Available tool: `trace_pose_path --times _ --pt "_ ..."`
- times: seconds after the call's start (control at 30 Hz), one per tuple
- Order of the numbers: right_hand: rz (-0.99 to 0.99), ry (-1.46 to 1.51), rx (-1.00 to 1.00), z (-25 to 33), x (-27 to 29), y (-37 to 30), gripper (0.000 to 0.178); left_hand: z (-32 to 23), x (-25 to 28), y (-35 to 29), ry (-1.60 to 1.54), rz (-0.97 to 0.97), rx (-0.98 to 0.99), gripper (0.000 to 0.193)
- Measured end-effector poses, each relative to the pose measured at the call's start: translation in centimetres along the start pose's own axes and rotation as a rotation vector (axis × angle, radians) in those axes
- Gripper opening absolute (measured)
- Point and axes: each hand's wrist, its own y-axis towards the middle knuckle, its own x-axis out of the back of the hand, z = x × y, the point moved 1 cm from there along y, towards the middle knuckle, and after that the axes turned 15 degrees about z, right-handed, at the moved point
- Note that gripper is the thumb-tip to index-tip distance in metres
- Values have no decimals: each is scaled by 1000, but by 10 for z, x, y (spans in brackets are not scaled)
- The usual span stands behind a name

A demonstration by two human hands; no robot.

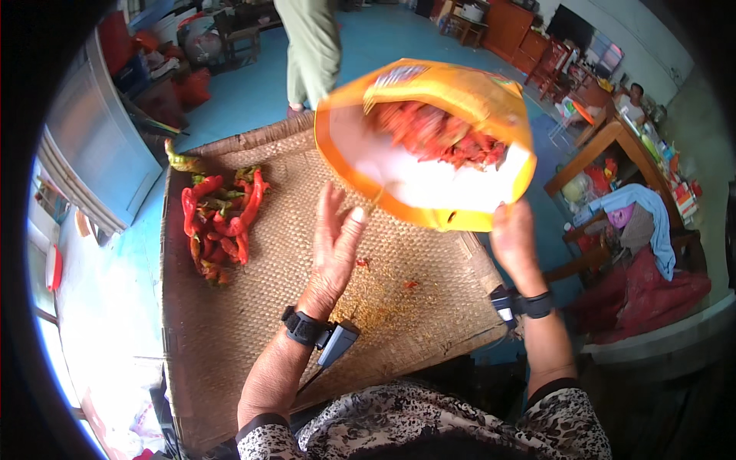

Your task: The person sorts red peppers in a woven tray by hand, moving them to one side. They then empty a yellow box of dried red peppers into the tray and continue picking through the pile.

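Note:
A yellow bag [506, 100] with a white inside is raised over the far right of a woven tray, its mouth tilted toward me. Red pepper pieces [437, 134], blurred by motion, lie inside it. My right hand [514, 241] pinches the bag's near right rim. Just below the rim's left side, my left hand [333, 249] has its fingers raised and thumb apart, with nothing in it. On the left of the woven tray [284, 192] sits a pile of whole red peppers [226, 222], some partly green. Pale yellow seeds [376, 295] and a few red scraps are scattered below my hands.
Beyond the tray a person in light green trousers [313, 46] stands on the blue floor [399, 38]. At right, a wooden frame [606, 149] stands near a blue cloth [640, 211] and dark red fabric [640, 295]. A grey door panel [107, 146] is at left.

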Motion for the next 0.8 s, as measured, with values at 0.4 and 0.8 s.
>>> trace_pose_path --times 0.4,0.8 --pt "-1 -601 589 -13 -117 -27 68 58 88 -10 -770 46 153 48" --pt "-208 -611 960 24 -96 -34 54 26 94 -6 -888 144 91 54"
